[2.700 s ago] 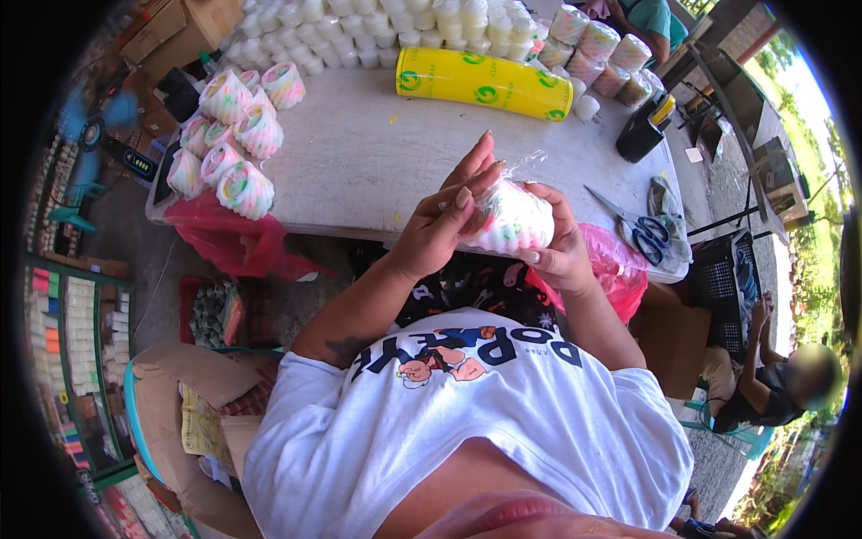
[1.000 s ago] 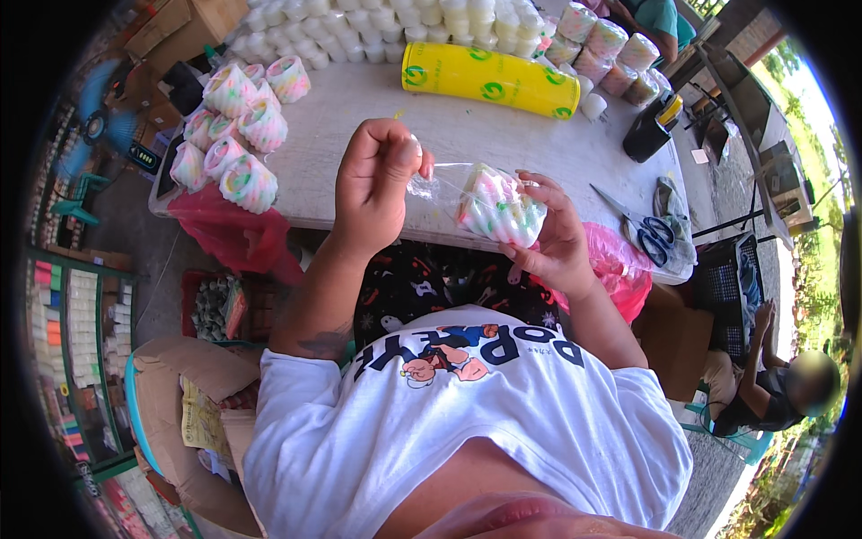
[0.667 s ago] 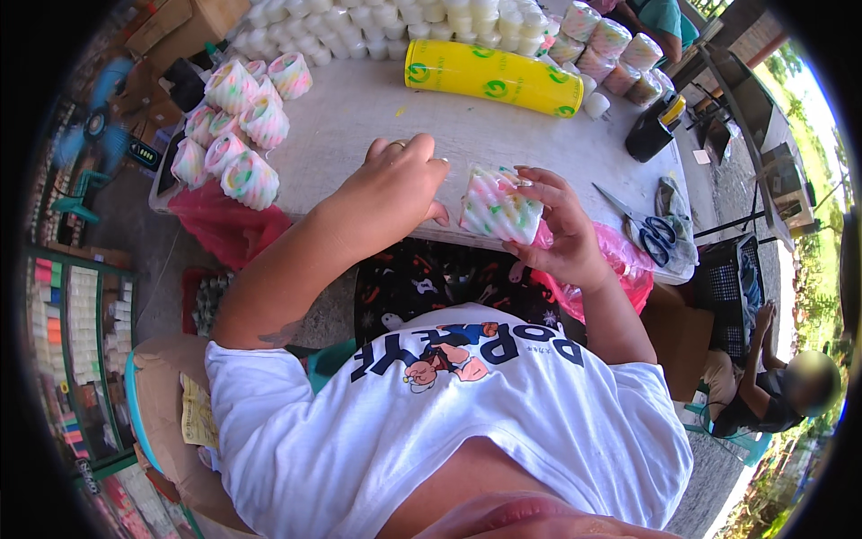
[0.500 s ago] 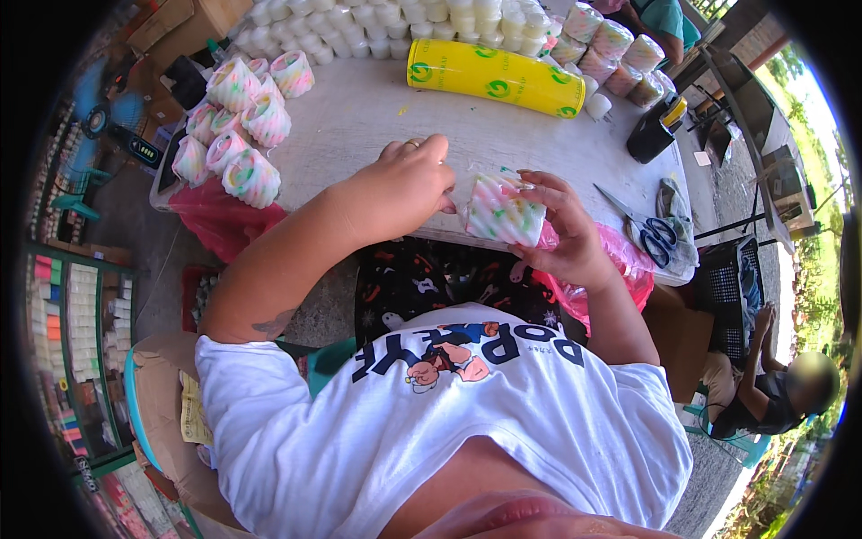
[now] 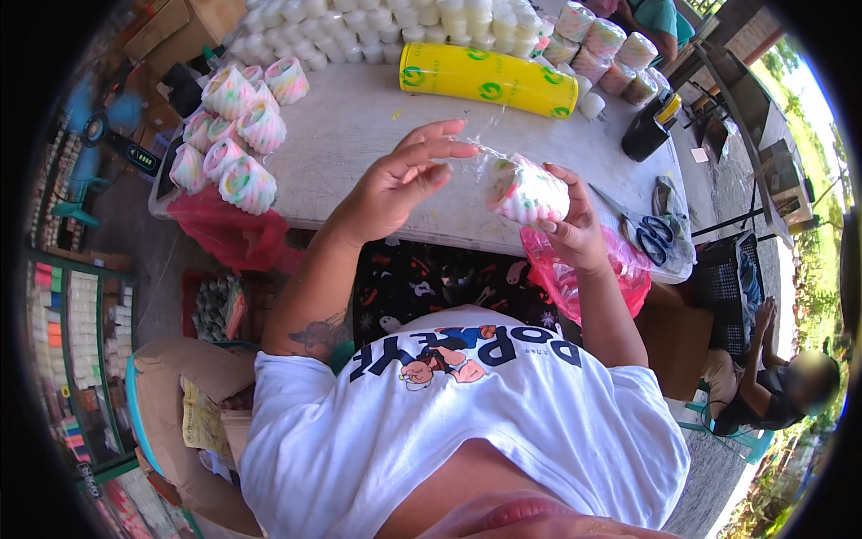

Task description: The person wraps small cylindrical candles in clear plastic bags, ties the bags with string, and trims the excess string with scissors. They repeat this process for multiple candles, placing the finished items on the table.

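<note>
My right hand grips a short, white cylinder with spiral ridges and pink and green tints, held tilted above the table's near edge. A twisted strand of clear film runs from the cylinder's upper left end toward my left hand. That hand is open, its fingers stretched and apart, with the fingertips close to the strand; whether they touch it I cannot tell. Similar cylinders stand piled at the table's left. A crumpled pink plastic bag hangs below my right hand.
A yellow roll of wrap lies across the table, before rows of small white cups. Blue-handled scissors rest on a cloth at right, near a black holder. Another person sits at far right.
My left hand has opened from a closed pose beside the cylinder. The right hand has moved slightly right and turned the cylinder. A film strand now shows between them.
</note>
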Demonstrator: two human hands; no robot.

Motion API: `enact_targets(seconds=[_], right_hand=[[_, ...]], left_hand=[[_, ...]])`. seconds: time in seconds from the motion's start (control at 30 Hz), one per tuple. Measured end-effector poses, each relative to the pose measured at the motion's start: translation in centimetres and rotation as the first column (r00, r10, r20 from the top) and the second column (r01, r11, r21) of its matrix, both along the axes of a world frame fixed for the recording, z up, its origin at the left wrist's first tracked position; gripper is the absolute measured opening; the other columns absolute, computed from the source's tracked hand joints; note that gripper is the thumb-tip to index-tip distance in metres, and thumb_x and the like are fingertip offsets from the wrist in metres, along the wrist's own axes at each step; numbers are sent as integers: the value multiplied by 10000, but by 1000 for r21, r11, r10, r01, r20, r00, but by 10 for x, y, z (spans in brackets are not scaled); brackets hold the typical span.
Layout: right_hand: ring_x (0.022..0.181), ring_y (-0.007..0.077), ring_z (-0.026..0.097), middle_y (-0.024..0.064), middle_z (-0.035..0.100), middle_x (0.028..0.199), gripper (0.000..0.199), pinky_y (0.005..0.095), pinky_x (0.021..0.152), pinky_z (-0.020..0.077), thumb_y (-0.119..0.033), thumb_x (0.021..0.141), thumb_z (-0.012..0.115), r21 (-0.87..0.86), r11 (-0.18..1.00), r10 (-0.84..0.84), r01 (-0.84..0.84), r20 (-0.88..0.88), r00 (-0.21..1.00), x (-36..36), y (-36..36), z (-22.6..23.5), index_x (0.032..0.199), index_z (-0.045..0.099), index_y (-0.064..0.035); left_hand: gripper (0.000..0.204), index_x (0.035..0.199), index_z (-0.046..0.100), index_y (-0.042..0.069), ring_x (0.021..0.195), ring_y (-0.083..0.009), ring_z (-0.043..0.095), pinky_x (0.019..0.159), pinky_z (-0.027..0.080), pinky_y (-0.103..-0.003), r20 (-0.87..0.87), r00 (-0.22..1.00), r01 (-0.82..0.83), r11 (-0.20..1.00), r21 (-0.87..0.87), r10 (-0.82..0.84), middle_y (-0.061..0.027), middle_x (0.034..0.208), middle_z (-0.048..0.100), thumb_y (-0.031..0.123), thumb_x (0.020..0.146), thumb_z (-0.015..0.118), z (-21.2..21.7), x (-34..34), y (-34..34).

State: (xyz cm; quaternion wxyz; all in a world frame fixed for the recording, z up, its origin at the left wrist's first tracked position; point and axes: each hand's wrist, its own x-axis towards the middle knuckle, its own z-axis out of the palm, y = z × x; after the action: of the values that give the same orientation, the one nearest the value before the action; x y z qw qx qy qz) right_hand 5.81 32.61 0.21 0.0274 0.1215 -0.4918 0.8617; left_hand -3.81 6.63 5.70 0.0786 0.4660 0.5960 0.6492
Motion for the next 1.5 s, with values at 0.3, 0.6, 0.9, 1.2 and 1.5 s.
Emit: enact_targets(seconds=[0.3, 0.6, 0.9, 1.2, 1.5], right_hand=[[1199, 224, 455, 139, 460, 1270, 664, 359, 992, 391, -66, 700, 794, 446, 889, -64, 101, -97, 993, -10, -23, -11, 1200, 359, -32], [1120, 334, 547, 199, 528, 1195, 415, 363, 939, 429, -146, 750, 753, 723, 317, -148, 613, -601, 785, 4, -29, 42, 1096, 552, -37], [937, 277, 599, 121, 595, 1039, 136, 350, 805, 477, -38, 812, 651, 820, 413, -178, 396, -354, 918, -2, -30, 62, 926, 585, -9], [1062, 124, 521, 59, 533, 1130, 71, 262, 866, 428, 6, 869, 603, 141, 927, -341, 349, -79, 937, -13, -31, 17, 928, 603, -35], [1180, 203, 472, 126, 460, 1261, 179, 328, 944, 416, 8, 839, 639, 211, 946, -221, 244, -127, 967, -11, -23, 13, 1003, 580, -31]], left_hand=[[337, 1259, 536, 35, 1162, -172, 525, 1001, 383, -291, -108, 979, -187, 973, -138, 173, -91, 1231, 590, 4, 940, 430, -3, 3, 40], [340, 1285, 502, 3, 1235, -191, 460, 1049, 327, -309, 177, 972, 176, 977, -121, -154, -115, 1308, 526, 128, 984, 401, 1, 3, 45], [435, 1345, 433, 19, 1272, -230, 423, 1065, 313, -343, -24, 993, 116, 993, -36, -117, -134, 1361, 470, 152, 938, 513, -21, 10, 66], [561, 1336, 445, 37, 1234, -195, 465, 978, 418, -333, -324, 939, -136, 990, -49, 113, -126, 1317, 505, 6, 813, 645, -32, 17, 77], [145, 975, 654, -3, 922, -181, 621, 846, 476, -281, 265, 962, -3, 975, -224, 64, -95, 995, 659, 64, 848, 636, -20, 11, 64]])
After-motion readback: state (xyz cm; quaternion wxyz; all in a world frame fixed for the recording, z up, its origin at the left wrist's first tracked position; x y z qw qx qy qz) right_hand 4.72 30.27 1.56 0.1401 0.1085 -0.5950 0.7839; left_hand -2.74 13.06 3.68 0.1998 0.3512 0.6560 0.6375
